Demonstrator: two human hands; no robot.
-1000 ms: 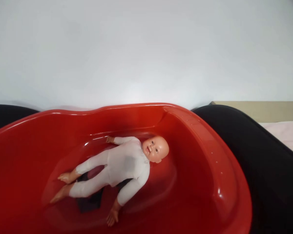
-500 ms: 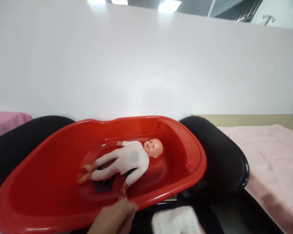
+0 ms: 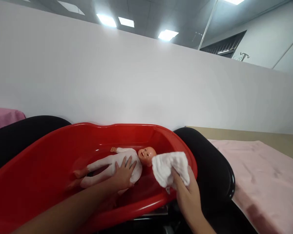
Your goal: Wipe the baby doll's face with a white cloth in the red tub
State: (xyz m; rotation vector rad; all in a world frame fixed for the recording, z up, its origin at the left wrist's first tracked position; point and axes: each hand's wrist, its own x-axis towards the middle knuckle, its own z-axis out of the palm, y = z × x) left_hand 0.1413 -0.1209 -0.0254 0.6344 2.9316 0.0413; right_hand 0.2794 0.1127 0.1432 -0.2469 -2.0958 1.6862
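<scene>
The left hand (image 3: 123,174) lies flat, fingers spread, on the white-suited plastic baby doll (image 3: 117,164), steadying it in the red plastic tub (image 3: 48,152); the right hand (image 3: 188,196) grips a folded white cloth (image 3: 169,167) beside the doll's head.

No writing, label, brand, number or sign can be read anywhere: the red tub (image 3: 63,152), the doll (image 3: 117,162), the white cloth (image 3: 171,167) and the white wall (image 3: 136,81) behind them all show plain, unmarked surfaces
</scene>
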